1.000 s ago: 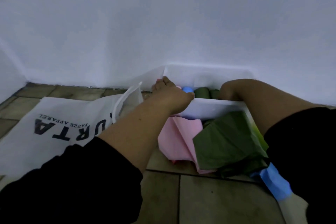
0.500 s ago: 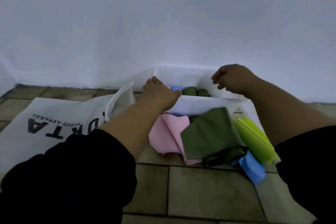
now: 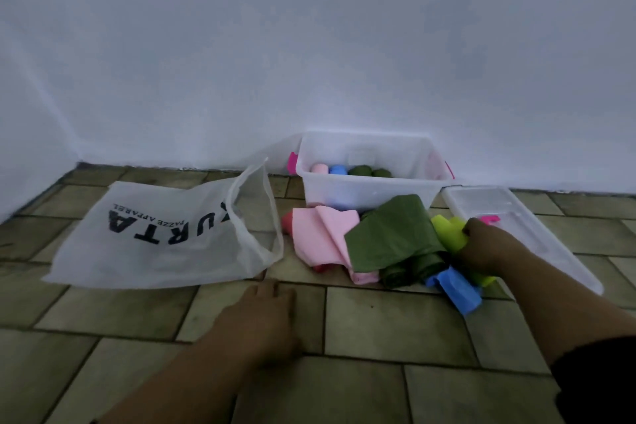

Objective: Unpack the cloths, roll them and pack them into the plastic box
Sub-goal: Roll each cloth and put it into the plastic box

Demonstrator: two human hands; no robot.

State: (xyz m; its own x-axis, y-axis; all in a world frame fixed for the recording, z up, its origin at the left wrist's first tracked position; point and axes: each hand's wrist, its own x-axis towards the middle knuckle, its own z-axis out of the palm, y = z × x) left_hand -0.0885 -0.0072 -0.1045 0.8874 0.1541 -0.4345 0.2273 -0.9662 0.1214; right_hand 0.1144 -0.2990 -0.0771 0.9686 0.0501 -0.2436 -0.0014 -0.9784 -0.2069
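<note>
A clear plastic box (image 3: 371,189) stands against the wall with rolled cloths inside: a pink roll (image 3: 320,169), a blue roll (image 3: 337,170) and two dark green rolls (image 3: 359,170). In front of it lies a loose heap: a pink cloth (image 3: 323,237), a dark green cloth (image 3: 392,234), a blue cloth (image 3: 457,289) and a lime green cloth (image 3: 447,231). My right hand (image 3: 481,244) is closed on the lime green cloth. My left hand (image 3: 265,317) rests flat on the floor tiles, holding nothing.
A white printed bag (image 3: 155,237) lies open on the floor at the left. The box's clear lid (image 3: 537,227) lies on the tiles to the right of the heap. The white wall runs behind everything. Bare tiles (image 3: 395,327) stretch in front.
Both hands have left the box. My left hand came down to the floor in front; my right hand dropped to the heap and took hold of the lime green cloth.
</note>
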